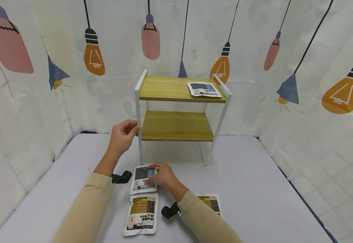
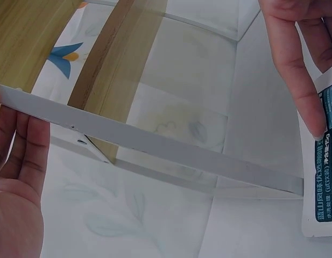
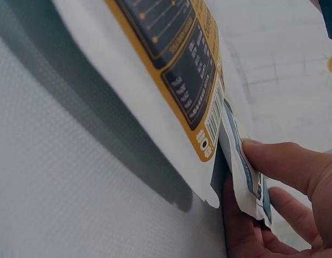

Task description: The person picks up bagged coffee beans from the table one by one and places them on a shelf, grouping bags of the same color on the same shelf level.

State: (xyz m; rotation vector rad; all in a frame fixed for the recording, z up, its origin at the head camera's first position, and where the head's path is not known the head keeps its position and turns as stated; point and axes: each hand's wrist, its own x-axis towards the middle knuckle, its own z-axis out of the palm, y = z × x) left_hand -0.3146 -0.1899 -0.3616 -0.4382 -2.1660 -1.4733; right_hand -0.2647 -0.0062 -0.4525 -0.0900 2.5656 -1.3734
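A small two-tier shelf rack (image 1: 176,126) with wooden boards and a white frame stands at the back of the table. My left hand (image 1: 122,136) grips its left front post (image 2: 155,142), thumb on one side and fingers behind. In front of the rack is a white pouch with a blue label (image 1: 140,173). My right hand (image 1: 164,177) pinches this pouch by its right edge. In the right wrist view the thumb (image 3: 284,161) presses on the pouch's face while the fingers reach under it.
A yellow-labelled pouch (image 1: 141,216) lies just nearer than the blue one. Another yellow-labelled pouch (image 1: 211,202) is partly hidden by my right forearm. On the rack's top board rests a blue-labelled pouch (image 1: 205,89). Curtains printed with lamps surround the white table (image 1: 270,189).
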